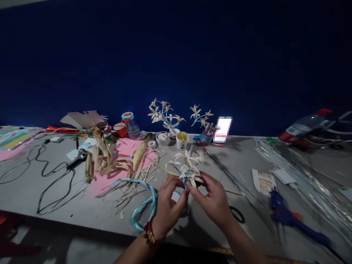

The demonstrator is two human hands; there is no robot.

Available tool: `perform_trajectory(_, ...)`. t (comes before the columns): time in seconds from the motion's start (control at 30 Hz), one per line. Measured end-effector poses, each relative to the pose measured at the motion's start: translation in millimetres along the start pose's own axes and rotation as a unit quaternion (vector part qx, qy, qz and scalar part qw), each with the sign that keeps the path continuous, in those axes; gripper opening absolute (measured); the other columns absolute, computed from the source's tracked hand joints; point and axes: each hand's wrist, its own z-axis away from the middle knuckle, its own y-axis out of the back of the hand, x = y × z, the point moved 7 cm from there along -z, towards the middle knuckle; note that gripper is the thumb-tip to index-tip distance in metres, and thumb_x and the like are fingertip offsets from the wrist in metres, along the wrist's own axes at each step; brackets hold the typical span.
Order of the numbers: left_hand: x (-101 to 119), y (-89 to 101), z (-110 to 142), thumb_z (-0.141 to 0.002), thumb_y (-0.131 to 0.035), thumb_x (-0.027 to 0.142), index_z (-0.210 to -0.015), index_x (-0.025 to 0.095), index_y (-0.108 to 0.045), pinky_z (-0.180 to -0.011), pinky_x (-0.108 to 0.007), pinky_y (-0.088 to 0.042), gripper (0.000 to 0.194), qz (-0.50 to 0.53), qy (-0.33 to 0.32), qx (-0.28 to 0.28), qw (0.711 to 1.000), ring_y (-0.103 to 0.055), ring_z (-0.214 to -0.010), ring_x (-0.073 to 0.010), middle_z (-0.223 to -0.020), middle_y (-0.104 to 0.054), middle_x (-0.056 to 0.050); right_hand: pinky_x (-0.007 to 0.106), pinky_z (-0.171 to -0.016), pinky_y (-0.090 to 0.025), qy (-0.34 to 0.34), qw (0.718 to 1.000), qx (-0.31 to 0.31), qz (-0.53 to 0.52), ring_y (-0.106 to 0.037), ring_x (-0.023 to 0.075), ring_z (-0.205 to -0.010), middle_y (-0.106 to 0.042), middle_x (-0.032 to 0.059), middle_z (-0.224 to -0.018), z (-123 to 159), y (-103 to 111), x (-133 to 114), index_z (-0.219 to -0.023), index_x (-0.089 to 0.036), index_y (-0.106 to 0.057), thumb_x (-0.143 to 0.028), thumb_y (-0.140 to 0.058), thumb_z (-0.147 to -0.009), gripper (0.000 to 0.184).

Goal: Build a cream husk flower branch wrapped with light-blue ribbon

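Between my hands is a spray of pale handmade flowers (187, 165) on stems wrapped in light blue. My left hand (172, 194) pinches the blue-wrapped stem from the left, thumb and fingers pressed together. From the right, my right hand (210, 196) has its thumb and fingertips closed on the same stem, just under the lowest blossom. A loop of light blue twisted strip (152, 200) lies against my left wrist. Below my hands, a round pale object is mostly hidden. Two similar flower sprays, a larger one (165, 113) and a smaller one (202, 116), stand at the back.
Dried husks (101, 157) lie on pink paper (101, 181) at the left, near a black cable (41, 194). A blue glue gun (291, 216), thin wires (233, 174), a black ring (237, 214) and clear plastic wrap (308, 194) lie at the right. Small tubs (182, 141) stand behind.
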Motion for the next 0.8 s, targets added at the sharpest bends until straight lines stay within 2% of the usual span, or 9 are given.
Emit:
perform_trajectory(0.13, -9.8, -3.9, -1.4, -0.088, -0.067, 0.021, -0.090, 0.020, -0.068, -0.087, -0.033, -0.047, 0.002, 0.070, 0.050, -0.007, 0.996, -0.063, -0.094, -0.0227, -0.095, -0.070, -0.007, 0.026, -0.071, -0.054, -0.062, 0.992, -0.004, -0.107, -0.067, 0.0190, -0.076, -0.069, 0.0020, -0.079, 4.4, -1.5, 9.9, -0.087, -0.020, -0.065, -0.028, -0.064, -0.089, 0.008)
perform_trajectory(0.2, -14.6, -7.4, -1.6, -0.088, -0.068, 0.024, -0.085, 0.019, -0.067, -0.085, -0.032, -0.048, 0.006, 0.109, 0.081, -0.013, 0.991, -0.064, -0.090, -0.0215, -0.090, -0.070, -0.006, 0.025, -0.069, -0.055, -0.085, 0.985, 0.001, -0.149, -0.068, 0.0188, -0.076, -0.070, 0.0021, -0.080, 6.7, -1.8, 14.4, -0.089, -0.020, -0.065, -0.030, -0.067, -0.088, 0.011)
perform_trajectory(0.33, -20.8, -9.0, 1.0, -0.087, -0.070, 0.029, -0.082, 0.019, -0.068, -0.084, -0.031, -0.048, 0.012, 0.158, 0.128, 0.013, 0.979, -0.064, -0.089, -0.0212, -0.088, -0.070, -0.005, 0.026, -0.072, -0.057, -0.080, 0.981, 0.012, -0.178, -0.069, 0.0190, -0.077, -0.070, 0.0031, -0.083, 11.8, -3.6, 22.7, -0.090, -0.020, -0.067, -0.030, -0.068, -0.088, 0.010)
perform_trajectory(0.4, -20.1, -8.9, 2.3, -0.087, -0.070, 0.030, -0.081, 0.019, -0.069, -0.084, -0.031, -0.048, 0.014, 0.158, 0.124, 0.025, 0.979, -0.063, -0.089, -0.0211, -0.087, -0.070, -0.005, 0.028, -0.074, -0.058, -0.060, 0.984, 0.034, -0.166, -0.069, 0.0200, -0.079, -0.071, 0.0045, -0.086, 16.1, -3.6, 28.2, -0.092, -0.021, -0.068, -0.028, -0.068, -0.087, 0.009)
perform_trajectory(0.47, -19.4, -8.4, 3.6, -0.088, -0.070, 0.032, -0.080, 0.019, -0.069, -0.084, -0.030, -0.047, 0.016, 0.148, 0.117, 0.037, 0.981, -0.063, -0.088, -0.0205, -0.086, -0.069, -0.005, 0.031, -0.074, -0.059, -0.034, 0.988, 0.081, -0.130, -0.070, 0.0215, -0.081, -0.072, 0.0064, -0.091, 21.4, -0.1, 31.9, -0.093, -0.021, -0.068, -0.029, -0.070, -0.084, 0.012)
perform_trajectory(0.57, -22.2, -8.9, 6.2, -0.087, -0.070, 0.036, -0.078, 0.019, -0.068, -0.081, -0.029, -0.047, 0.019, 0.141, 0.130, 0.049, 0.980, -0.062, -0.083, -0.0193, -0.082, -0.067, -0.003, 0.033, -0.075, -0.059, 0.018, 0.989, 0.128, -0.069, -0.070, 0.0227, -0.083, -0.072, 0.0074, -0.093, 25.9, 5.5, 24.2, -0.089, -0.022, -0.068, -0.029, -0.071, -0.082, 0.010)
perform_trajectory(0.63, -25.7, -10.2, 8.3, -0.086, -0.071, 0.038, -0.079, 0.019, -0.068, -0.079, -0.028, -0.047, 0.021, 0.152, 0.147, 0.051, 0.976, -0.061, -0.081, -0.0189, -0.081, -0.066, -0.003, 0.034, -0.075, -0.058, 0.067, 0.990, 0.111, -0.053, -0.069, 0.0221, -0.081, -0.071, 0.0059, -0.087, 23.9, 6.0, 9.3, -0.085, -0.023, -0.067, -0.027, -0.066, -0.085, 0.005)
perform_trajectory(0.73, -30.9, -12.4, 11.7, -0.084, -0.073, 0.040, -0.082, 0.019, -0.069, -0.080, -0.029, -0.048, 0.021, 0.192, 0.170, 0.054, 0.965, -0.062, -0.081, -0.0191, -0.083, -0.066, -0.003, 0.035, -0.073, -0.055, 0.148, 0.986, 0.071, -0.038, -0.067, 0.0224, -0.080, -0.069, 0.0046, -0.080, 20.1, 6.7, -15.4, -0.087, -0.024, -0.067, -0.025, -0.060, -0.090, 0.008)
perform_trajectory(0.8, -33.4, -14.0, 13.7, -0.083, -0.073, 0.042, -0.082, 0.019, -0.069, -0.078, -0.029, -0.049, 0.023, 0.218, 0.185, 0.052, 0.957, -0.062, -0.081, -0.0192, -0.083, -0.066, -0.004, 0.036, -0.072, -0.054, 0.188, 0.980, 0.066, -0.021, -0.067, 0.0229, -0.080, -0.070, 0.0047, -0.080, 19.9, 8.3, -25.0, -0.091, -0.025, -0.067, -0.025, -0.058, -0.091, 0.009)
